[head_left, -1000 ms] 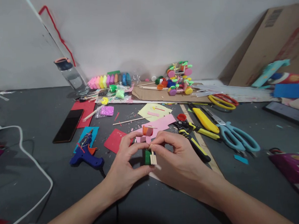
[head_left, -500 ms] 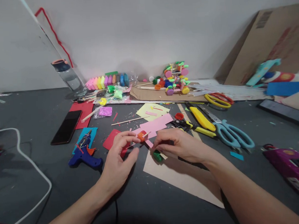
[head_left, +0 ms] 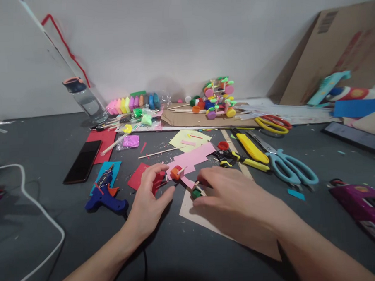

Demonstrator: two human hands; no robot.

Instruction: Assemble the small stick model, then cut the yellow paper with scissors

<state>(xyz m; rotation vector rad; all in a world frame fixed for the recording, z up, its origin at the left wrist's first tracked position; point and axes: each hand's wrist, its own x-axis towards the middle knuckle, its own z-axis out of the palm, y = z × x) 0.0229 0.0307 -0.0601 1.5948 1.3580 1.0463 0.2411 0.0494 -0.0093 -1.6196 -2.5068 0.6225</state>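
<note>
My left hand hovers over the table with thumb and fingers apart and nothing between them. Just right of its fingertips, an orange cap with a short stick through it rests on the pink paper. My right hand has its thumb and fingers around a small green cap with short sticks on it, at the top edge of a beige sheet. Its other fingers are partly hidden behind the hand's back.
A blue glue gun and a black phone lie on the left. To the right are a yellow cutter, pliers and blue-handled scissors. A water bottle stands at the back left.
My left fingers have drawn back from the orange cap. My right hand has turned palm-down, its fingers now spread around the green cap. The view has shifted slightly.
</note>
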